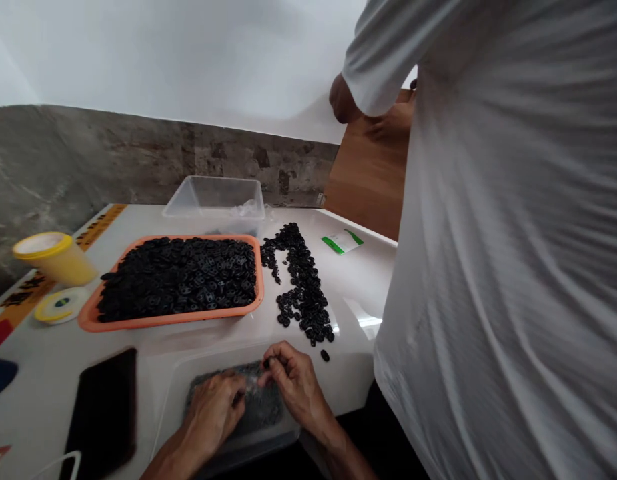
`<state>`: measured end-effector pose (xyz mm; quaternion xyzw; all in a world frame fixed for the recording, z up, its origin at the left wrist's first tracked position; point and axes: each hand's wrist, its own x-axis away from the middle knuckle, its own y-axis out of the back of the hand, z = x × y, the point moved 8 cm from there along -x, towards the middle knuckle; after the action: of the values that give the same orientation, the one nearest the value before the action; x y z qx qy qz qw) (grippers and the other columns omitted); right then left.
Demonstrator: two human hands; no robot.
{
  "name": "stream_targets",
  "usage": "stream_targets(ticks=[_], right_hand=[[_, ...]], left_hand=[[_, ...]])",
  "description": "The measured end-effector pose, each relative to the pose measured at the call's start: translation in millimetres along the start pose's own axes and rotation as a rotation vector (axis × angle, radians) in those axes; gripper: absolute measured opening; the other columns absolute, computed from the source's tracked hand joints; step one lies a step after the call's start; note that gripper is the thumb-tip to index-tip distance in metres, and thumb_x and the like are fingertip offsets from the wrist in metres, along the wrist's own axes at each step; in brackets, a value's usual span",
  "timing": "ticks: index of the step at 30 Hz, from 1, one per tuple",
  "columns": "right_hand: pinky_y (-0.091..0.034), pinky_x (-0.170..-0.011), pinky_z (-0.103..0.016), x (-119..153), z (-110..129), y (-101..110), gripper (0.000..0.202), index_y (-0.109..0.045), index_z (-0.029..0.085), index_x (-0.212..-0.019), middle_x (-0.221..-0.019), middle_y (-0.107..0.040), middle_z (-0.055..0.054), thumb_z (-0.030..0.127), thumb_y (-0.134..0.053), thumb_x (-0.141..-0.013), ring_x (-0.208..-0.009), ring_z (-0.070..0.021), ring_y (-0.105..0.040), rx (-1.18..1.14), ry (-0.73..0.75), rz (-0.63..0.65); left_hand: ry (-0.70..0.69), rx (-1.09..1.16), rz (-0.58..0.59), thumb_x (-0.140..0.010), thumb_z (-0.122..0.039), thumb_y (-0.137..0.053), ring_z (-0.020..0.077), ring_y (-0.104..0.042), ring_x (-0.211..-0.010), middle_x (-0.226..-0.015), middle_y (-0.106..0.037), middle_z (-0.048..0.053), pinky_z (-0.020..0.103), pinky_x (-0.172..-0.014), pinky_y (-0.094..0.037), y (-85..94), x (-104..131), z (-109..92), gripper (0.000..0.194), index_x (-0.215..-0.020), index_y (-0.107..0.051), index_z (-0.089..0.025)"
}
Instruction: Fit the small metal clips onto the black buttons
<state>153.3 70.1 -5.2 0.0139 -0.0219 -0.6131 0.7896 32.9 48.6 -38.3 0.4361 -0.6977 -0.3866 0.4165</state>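
Both my hands are over a clear plastic tub (165, 400) at the table's near edge, with a dark mass of small pieces (263, 407) inside it. My left hand (215, 407) is over the tub's left half, its fingers curled together; what they hold, if anything, is too small to tell. At the right, my right hand (293, 380) pinches a small black piece (267, 363) between thumb and fingers. Beyond them stands an orange tray (261, 287) heaped with black oval pieces (188, 273). More black pieces (308, 293) lie loose on the white table to its right.
A dark phone (105, 407) lies at the left. Behind it are a yellow container (58, 257) and a round lid (61, 305). An empty-looking clear bin (213, 197) stands at the back, a green-and-white packet (342, 241) right of it. A person in a white shirt (488, 233) stands close at the right.
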Motion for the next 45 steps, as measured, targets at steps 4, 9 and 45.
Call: stream_targets(ticks=[4, 9, 45], right_hand=[[-0.043, -0.05, -0.019, -1, -5, 1, 0.016, -0.056, 0.014, -0.084, -0.067, -0.056, 0.001, 0.03, -0.052, -0.085, -0.052, -0.0122, -0.064, -0.065, -0.043, -0.033], [-0.048, -0.054, -0.021, 3, -3, -6, 0.016, -0.061, 0.013, -0.086, -0.058, -0.057, 0.002, 0.026, -0.052, -0.083, -0.05, -0.0107, -0.059, -0.126, -0.044, 0.01], [-0.044, -0.062, -0.021, 23, 36, -36, 0.019, -0.065, 0.017, -0.079, -0.07, -0.062, -0.004, 0.01, -0.047, -0.082, -0.067, -0.0142, -0.058, 0.496, 0.362, 0.078]], left_hand=[[-0.017, 0.084, -0.024, -0.081, -0.011, -0.038, 0.0173, -0.065, -0.069, -0.073, -0.07, 0.003, 0.024, -0.064, -0.04, 7.1, 2, -2, 0.031, -0.075, -0.067, -0.02], [-0.071, 0.301, -0.104, -0.088, -0.02, -0.034, 0.0156, -0.06, -0.062, -0.065, -0.065, 0.003, 0.022, -0.058, -0.037, 20.9, 6, -3, 0.034, -0.069, -0.062, -0.018], [0.174, 1.153, -0.248, -0.067, -0.054, -0.066, 0.0151, -0.056, -0.046, -0.048, -0.063, 0.002, 0.022, -0.047, -0.046, -2.9, 21, 36, 0.039, -0.072, -0.072, -0.016]])
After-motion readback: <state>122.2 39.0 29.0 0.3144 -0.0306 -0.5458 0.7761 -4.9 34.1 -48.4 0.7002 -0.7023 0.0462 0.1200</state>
